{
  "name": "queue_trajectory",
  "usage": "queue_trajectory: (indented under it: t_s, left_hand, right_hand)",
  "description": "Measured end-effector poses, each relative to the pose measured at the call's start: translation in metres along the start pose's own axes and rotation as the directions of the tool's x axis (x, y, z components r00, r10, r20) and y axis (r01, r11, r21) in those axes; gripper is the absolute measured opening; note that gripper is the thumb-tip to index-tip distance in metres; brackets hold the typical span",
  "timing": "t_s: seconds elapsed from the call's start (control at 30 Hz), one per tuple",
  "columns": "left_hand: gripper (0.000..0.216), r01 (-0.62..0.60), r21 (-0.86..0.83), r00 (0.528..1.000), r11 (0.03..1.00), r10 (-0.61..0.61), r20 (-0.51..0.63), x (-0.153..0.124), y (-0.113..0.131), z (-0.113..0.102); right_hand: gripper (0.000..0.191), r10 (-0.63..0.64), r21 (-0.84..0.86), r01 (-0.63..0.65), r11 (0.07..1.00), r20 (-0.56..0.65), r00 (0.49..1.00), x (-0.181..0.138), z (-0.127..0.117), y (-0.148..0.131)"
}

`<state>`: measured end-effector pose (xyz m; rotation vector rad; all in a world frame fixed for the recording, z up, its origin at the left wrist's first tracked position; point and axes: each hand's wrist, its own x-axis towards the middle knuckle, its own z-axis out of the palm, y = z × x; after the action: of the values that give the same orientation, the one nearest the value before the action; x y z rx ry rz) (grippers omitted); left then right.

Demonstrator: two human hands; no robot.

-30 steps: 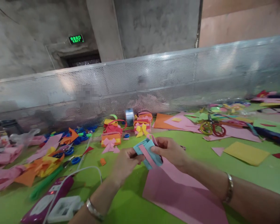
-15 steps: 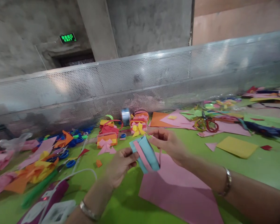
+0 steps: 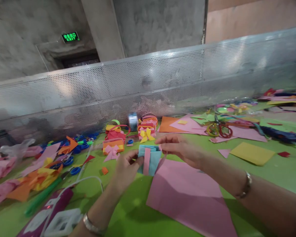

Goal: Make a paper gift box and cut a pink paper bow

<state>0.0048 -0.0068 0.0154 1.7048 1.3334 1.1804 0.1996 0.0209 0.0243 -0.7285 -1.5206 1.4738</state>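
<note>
A small light-blue folded paper bag (image 3: 154, 161) with a pink band (image 3: 147, 161) down its front is held above the table. My left hand (image 3: 128, 166) pinches its left edge between thumb and fingers. At its upper right corner, my right hand (image 3: 179, 148) is closed on a thin pink paper strip (image 3: 162, 162) that hangs beside the bag. The right fingertips are partly hidden. Below lies a large pink paper sheet (image 3: 187, 194). Just behind stand finished-looking paper bags: an orange one (image 3: 113, 144) with a pink bow and a red-pink one with a yellow bow (image 3: 147, 134).
Scissors (image 3: 219, 129) and a blue glue gun (image 3: 281, 133) lie at right, near a yellow sheet (image 3: 253, 153). At left are paper scraps (image 3: 37, 179), a green-handled tool (image 3: 44, 196) and a purple power strip (image 3: 61, 202) with a white cable. A perforated metal partition (image 3: 108, 85) runs behind.
The blue bag has turned from tilted to nearly upright, its pink band now close to vertical. Both hands shifted slightly with it, and the right fingers lie straighter along its right edge.
</note>
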Motion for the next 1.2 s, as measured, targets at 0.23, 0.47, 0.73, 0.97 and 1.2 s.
queue_trajectory:
  t_s: [0.23, 0.47, 0.73, 0.97, 1.2]
  left_hand:
    - [0.016, -0.125, 0.19, 0.983, 0.974, 0.147, -0.107, -0.003, -0.001, -0.002]
    - [0.01, -0.263, 0.392, 0.917, 0.882, 0.355, -0.184, -0.007, 0.005, -0.002]
    - [0.014, -0.291, 0.36, 0.92, 0.887, 0.362, -0.148, -0.009, 0.002, 0.0]
    - [0.015, 0.063, -0.197, 0.985, 0.978, -0.092, -0.143, -0.001, -0.005, 0.001]
    - [0.022, 0.176, -0.538, 0.956, 0.825, -0.273, -0.106, 0.003, -0.014, 0.002]
  right_hand:
    - [0.013, 0.088, 0.081, -0.102, 0.992, 0.159, 0.983, 0.003, -0.009, 0.004]
    - [0.012, 0.052, -0.049, -0.047, 0.998, 0.117, 0.992, 0.001, -0.004, 0.003]
    - [0.024, 0.056, 0.292, -0.091, 0.952, 0.126, 0.99, 0.007, -0.008, 0.019]
    - [0.024, -0.059, 0.233, 0.055, 0.971, 0.007, 0.998, 0.005, -0.001, 0.02]
    - [0.03, 0.038, -0.05, -0.034, 0.998, 0.072, 0.997, 0.004, 0.006, 0.021]
